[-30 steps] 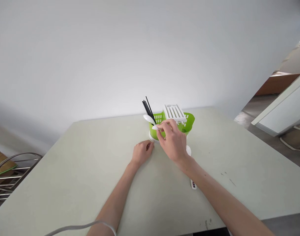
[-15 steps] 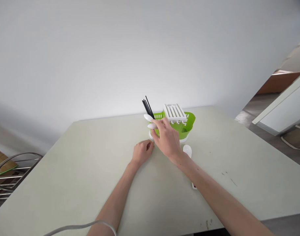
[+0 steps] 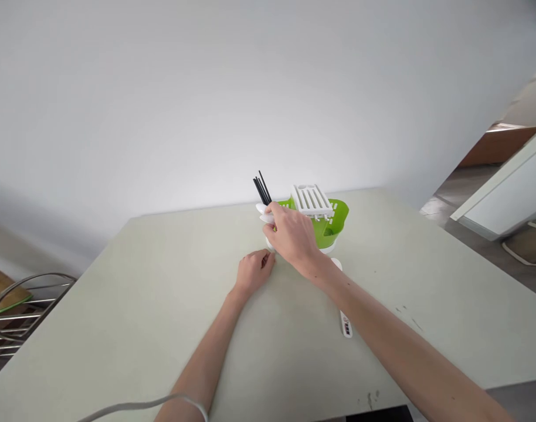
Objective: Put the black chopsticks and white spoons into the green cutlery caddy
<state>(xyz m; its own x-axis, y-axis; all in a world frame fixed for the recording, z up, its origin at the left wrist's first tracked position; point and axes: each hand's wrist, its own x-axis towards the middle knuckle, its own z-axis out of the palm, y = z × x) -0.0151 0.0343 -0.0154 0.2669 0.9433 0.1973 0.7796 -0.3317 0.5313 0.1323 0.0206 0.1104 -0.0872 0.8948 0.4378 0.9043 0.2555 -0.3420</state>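
Note:
My right hand (image 3: 292, 234) is closed around a white spoon (image 3: 267, 218) at the left end of a green slotted utensil rack (image 3: 338, 221). The spoon's bowl points up and left; its handle is hidden by my fingers. Just behind it shows the bowl of another white spoon (image 3: 260, 208), and several black chopsticks (image 3: 262, 189) stand upright in the same end. My left hand (image 3: 254, 272) rests on the table with its fingers curled, close to the rack's white base. Under my right forearm lies a third white spoon (image 3: 346, 325), partly covered.
A white slotted top (image 3: 312, 201) with small hooks sits on the rack. The rack stands near the wall on a pale table (image 3: 162, 293). A grey cable (image 3: 136, 404) crosses my left forearm. A metal-framed stool (image 3: 30, 316) is at the left, and a black object (image 3: 377, 414) at the front edge.
My right hand has shifted slightly up and left, and the spoon in it sits a little lower into the rack beside the other spoon. My left hand has stayed still.

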